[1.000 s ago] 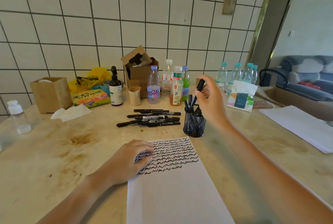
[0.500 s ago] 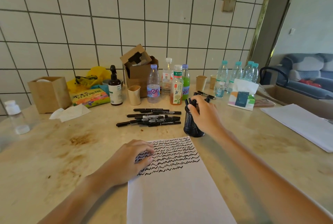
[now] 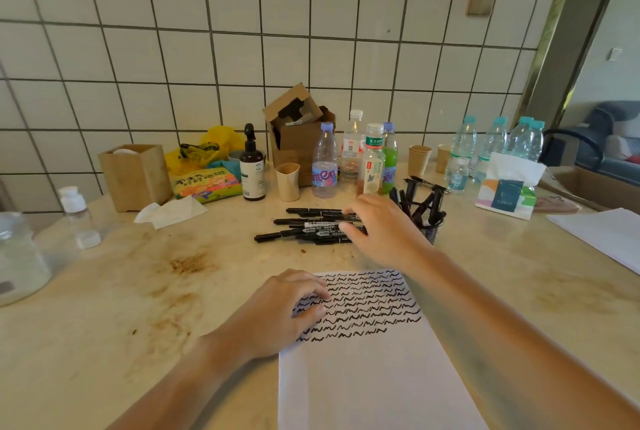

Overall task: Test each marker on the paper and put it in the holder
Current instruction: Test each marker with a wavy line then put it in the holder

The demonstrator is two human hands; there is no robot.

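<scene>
The landmark here is the sheet of paper point(image 3: 374, 360) lying on the beige stone table point(image 3: 104, 308). Its upper part is covered with rows of black wavy test lines; the lower part is blank white.

Readable writing is sparse. Behind the paper, a clear bottle with a purple cap point(image 3: 325, 163) carries a blue-pink label with large letters that read roughly "amen". Beside it a bottle with a green cap band point(image 3: 373, 161) bears Chinese characters, and farther left a colourful packet point(image 3: 206, 184) shows large Chinese characters too. A dark pump bottle point(image 3: 252, 166) has a white label too small to read. The markers' white label strips are also too small to read.

The loose markers point(image 3: 308, 227) are slim, black, capped pens lying side by side in a small heap just beyond the paper's top edge. To the right of that heap, behind the paper's top right corner, stands the black mesh holder point(image 3: 427, 222) with several black markers leaning in it.

The left hand point(image 3: 277, 312) rests on the paper's upper left corner, fingers loosely bent, their tips pressing the sheet. The right hand point(image 3: 384, 229) reaches over the heap, fingers slightly spread and touching the marker ends; whether they pinch one cannot be told.
</scene>
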